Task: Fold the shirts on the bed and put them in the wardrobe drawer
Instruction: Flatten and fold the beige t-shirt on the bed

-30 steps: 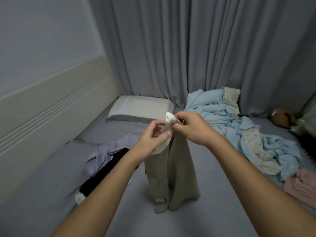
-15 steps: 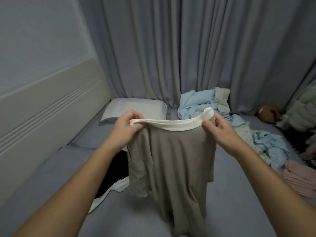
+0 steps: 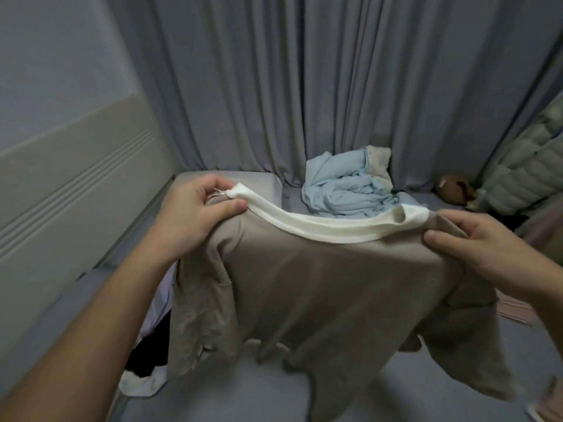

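Observation:
A taupe shirt [image 3: 329, 287] with a white ribbed collar [image 3: 320, 226] hangs spread in the air over the grey bed [image 3: 231, 391]. My left hand [image 3: 195, 214] pinches the collar's left end between thumb and fingers. My right hand [image 3: 475, 242] pinches the shirt at the collar's right end. The shirt's lower edge swings up and to the right, blurred. Under it at the left lie a black garment [image 3: 152, 351] and a white one [image 3: 137, 385], partly hidden.
A light blue heap of cloth [image 3: 344, 190] lies at the far end of the bed against the grey curtain [image 3: 304, 86]. A pillow [image 3: 268, 184] is behind the shirt, a padded headboard [image 3: 70, 190] at the left. Pink cloth [image 3: 518, 309] and a quilted item [image 3: 518, 178] sit right.
My hands moved apart along the collar, from close together to wide, spreading the shirt out flat. The shirt has lifted and its hem swings right.

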Motion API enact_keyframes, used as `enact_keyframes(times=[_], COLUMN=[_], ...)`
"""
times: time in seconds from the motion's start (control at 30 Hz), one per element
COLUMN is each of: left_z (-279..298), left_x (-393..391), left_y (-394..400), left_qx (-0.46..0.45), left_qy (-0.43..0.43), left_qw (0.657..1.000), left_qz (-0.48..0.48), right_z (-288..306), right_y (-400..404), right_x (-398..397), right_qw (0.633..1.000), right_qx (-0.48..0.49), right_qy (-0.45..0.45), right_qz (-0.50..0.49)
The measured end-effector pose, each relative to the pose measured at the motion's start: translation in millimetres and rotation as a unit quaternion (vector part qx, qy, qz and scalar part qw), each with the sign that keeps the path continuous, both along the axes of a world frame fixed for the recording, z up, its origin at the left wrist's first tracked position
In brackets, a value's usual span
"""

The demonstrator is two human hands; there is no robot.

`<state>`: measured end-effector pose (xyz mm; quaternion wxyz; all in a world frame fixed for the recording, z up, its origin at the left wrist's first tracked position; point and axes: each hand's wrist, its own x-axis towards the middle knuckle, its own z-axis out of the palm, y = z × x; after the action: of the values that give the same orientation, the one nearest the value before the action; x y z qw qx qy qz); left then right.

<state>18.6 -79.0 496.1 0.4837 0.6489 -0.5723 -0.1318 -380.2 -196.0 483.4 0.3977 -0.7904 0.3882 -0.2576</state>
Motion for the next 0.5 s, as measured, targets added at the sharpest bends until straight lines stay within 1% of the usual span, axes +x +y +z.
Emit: enact_keyframes(times=[0.07, 0.1, 0.2, 0.3, 0.37, 0.43, 0.5], left_z=[-2.2, -5.2, -24.0, -59.8, -95.5, -144.1, -212.4], left_x=[5.2, 9.0, 22.6, 34.4, 39.5, 43.1, 45.6], left_y=[4.1, 3.8, -19.6, -76.9, -132.2, -197.2, -265.9], left_qx=[0.001, 0.008, 0.05, 0.092, 0.107, 0.123, 0.121], left_qy=[-0.06, -0.072, -0.046, -0.036, -0.038, -0.056, -0.126], left_qw=[0.998, 0.997, 0.998, 0.995, 0.994, 0.991, 0.985], left_qz=[0.012, 0.014, 0.006, 0.004, -0.001, -0.003, 0.005], right_z=[-2.1, -4.2, -15.1, -44.3, -76.3, -119.9, -183.4], right_y=[-5.0, -9.9, -34.7, -80.6, -129.4, -190.8, -260.3], right_x=[-9.7, -13.4, -10.1, 10.9, 26.2, 45.3, 66.5], right_qw=[0.999, 0.999, 0.997, 0.997, 0.996, 0.99, 0.982], right_qx=[-0.015, -0.029, -0.055, -0.032, -0.002, 0.03, 0.054], right_qy=[0.022, 0.03, 0.052, 0.067, 0.086, 0.128, 0.16], right_qz=[0.019, 0.02, 0.008, -0.004, -0.019, -0.051, -0.088])
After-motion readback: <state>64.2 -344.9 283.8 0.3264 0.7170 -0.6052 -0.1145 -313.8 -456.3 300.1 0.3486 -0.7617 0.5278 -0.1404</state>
